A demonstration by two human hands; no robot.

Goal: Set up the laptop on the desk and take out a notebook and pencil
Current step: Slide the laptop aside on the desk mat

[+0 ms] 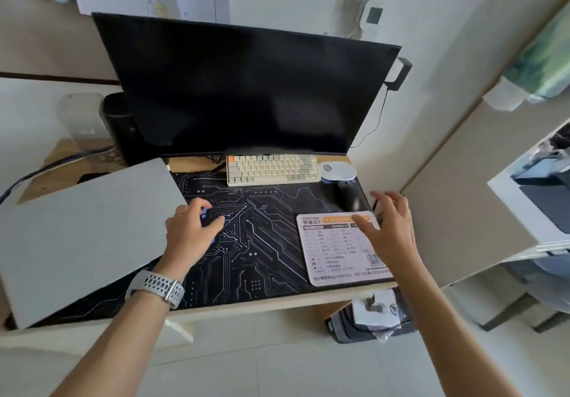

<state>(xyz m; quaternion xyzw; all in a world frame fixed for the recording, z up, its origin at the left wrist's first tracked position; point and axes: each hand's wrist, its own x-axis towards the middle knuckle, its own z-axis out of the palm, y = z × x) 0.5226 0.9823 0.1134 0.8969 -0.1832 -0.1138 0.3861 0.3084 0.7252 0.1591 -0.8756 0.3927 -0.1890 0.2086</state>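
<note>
A closed silver laptop (83, 236) lies flat on the left part of the desk, partly over the black circuit-pattern desk mat (262, 242). My left hand (189, 230), with a white watch on the wrist, is just right of the laptop and curled around a small dark object with blue parts (206, 216); what it is I cannot tell. My right hand (388, 227) hovers with fingers spread above the pink printed mouse pad (339, 251) and holds nothing. No notebook or pencil is in view.
A large dark monitor (246, 88) stands at the back, with a white keyboard (273, 169) below it. A round white device (336, 171) and a black mouse (348, 194) sit at the back right. A box of items (370, 313) is on the floor under the desk's right edge.
</note>
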